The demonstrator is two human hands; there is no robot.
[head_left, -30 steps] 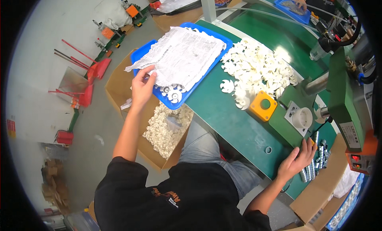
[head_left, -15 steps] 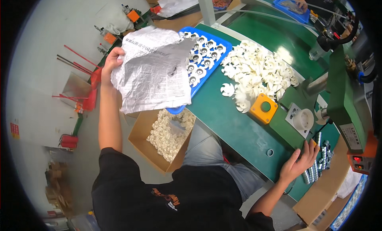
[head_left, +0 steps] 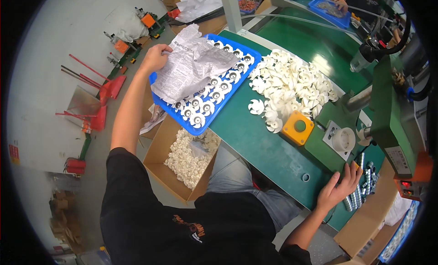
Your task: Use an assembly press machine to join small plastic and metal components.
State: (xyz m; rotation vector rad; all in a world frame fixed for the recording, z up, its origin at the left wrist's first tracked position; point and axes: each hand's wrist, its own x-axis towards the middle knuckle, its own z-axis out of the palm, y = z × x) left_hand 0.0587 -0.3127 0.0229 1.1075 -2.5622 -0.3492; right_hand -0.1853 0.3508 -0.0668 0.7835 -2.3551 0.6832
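Observation:
My left hand [head_left: 156, 59] is closed on the left edge of a crumpled sheet of newspaper [head_left: 191, 64]. The sheet lies across the upper left part of a blue tray [head_left: 186, 124]. White bladed impellers [head_left: 207, 107] with dark round centres stand in rows in that tray, some hidden under the paper. My right hand [head_left: 338, 189] is flat with fingers stretched out, holding nothing. Its fingertips are at the front end of a green press base [head_left: 315, 152], beside several stacked metal rings [head_left: 353, 199]. One loose ring [head_left: 305, 177] lies left of that hand.
A heap of white impellers [head_left: 292, 82] covers the bench's middle, behind a yellow button box [head_left: 298, 127]. The green press [head_left: 394, 114] stands at right, with a white round holder [head_left: 343, 139] on its base. A cardboard box [head_left: 155, 162] of white parts sits below the tray.
The newspaper has come down onto the tray, moving away from me, and now bares the tray's near rows. My left hand went forward and right with it; my right hand stays put.

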